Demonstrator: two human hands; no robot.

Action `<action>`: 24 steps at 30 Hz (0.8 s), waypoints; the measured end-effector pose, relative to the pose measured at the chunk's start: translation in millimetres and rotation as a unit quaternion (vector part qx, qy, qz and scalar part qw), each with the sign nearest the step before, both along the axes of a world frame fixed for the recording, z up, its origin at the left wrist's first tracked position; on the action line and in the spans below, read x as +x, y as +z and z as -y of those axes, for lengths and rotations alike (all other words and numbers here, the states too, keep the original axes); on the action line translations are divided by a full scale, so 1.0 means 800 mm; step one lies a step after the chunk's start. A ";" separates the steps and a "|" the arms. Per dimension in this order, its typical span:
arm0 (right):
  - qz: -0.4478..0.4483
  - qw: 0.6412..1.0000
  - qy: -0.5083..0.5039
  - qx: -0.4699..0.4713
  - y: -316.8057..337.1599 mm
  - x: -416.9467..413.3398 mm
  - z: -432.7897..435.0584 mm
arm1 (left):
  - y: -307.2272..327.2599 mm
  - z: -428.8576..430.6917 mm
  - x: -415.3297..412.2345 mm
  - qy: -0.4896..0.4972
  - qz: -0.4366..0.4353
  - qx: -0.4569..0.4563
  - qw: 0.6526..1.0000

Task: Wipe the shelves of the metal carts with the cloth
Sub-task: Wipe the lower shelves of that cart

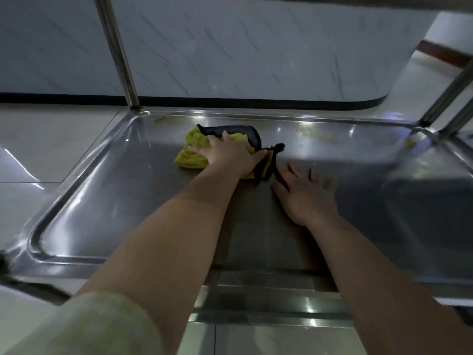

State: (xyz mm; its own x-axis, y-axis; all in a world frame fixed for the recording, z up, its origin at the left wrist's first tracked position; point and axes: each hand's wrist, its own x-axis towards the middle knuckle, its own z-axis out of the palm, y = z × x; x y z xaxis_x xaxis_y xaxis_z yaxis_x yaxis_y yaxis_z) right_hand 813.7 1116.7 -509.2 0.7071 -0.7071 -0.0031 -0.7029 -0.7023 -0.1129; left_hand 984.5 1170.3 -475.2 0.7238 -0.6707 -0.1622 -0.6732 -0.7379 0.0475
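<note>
A yellow cloth (190, 157) with black trim lies on the steel cart shelf (107, 190), toward its far middle. My left hand (227, 156) presses flat on the cloth with fingers spread. My right hand (307, 193) rests flat on the bare shelf just right of the cloth, fingers spread, holding nothing. A black corner of the cloth pokes out between the two hands.
Upright cart posts rise at the far left corner (120, 52) and the far right corner (445, 98). A second cart's shelf (440, 175) adjoins on the right. An upper shelf edge (358, 1) hangs overhead. A marble-patterned wall (256, 52) and tiled floor (46, 139) surround the cart.
</note>
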 end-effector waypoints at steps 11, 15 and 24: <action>0.041 0.998 0.005 0.056 0.000 0.006 0.015 | -0.001 -0.101 -0.052 -0.097 -0.018 0.001 0.995; 0.042 0.999 0.010 0.031 -0.001 0.006 0.015 | -0.018 -0.177 -0.115 -0.132 0.008 -0.017 0.991; 0.014 0.997 0.069 0.026 0.018 -0.052 0.038 | -0.029 -0.184 -0.135 -0.103 0.037 -0.068 0.992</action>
